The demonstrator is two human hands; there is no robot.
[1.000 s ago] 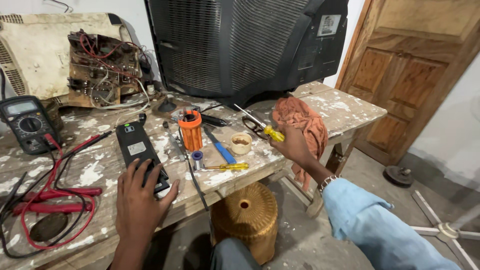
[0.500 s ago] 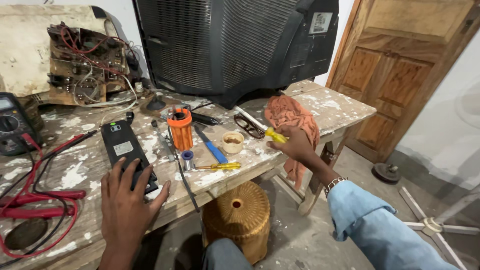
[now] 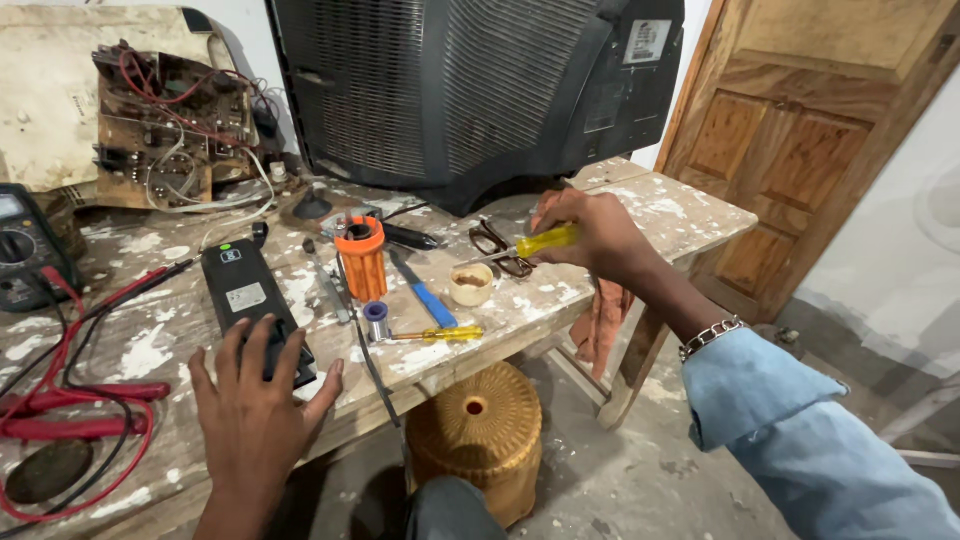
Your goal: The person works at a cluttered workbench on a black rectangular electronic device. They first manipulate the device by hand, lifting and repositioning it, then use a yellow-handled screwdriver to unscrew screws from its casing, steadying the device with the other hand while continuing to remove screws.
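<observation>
Lifting yellow-handled screwdriver (image 3: 535, 243) off table (image 3: 660, 215) now — right hand (image 3: 595, 232) grip raised

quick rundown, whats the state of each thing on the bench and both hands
right hand: closed on a yellow-handled screwdriver, lifted off the bench
left hand: flat, fingers spread on the black device
black device: lying flat
second yellow screwdriver: lying loose
orange cylinder: upright
small tub: open, brown inside
glasses: folded open, on the bench
circuit board: exposed, wires loose
television: back facing us
</observation>
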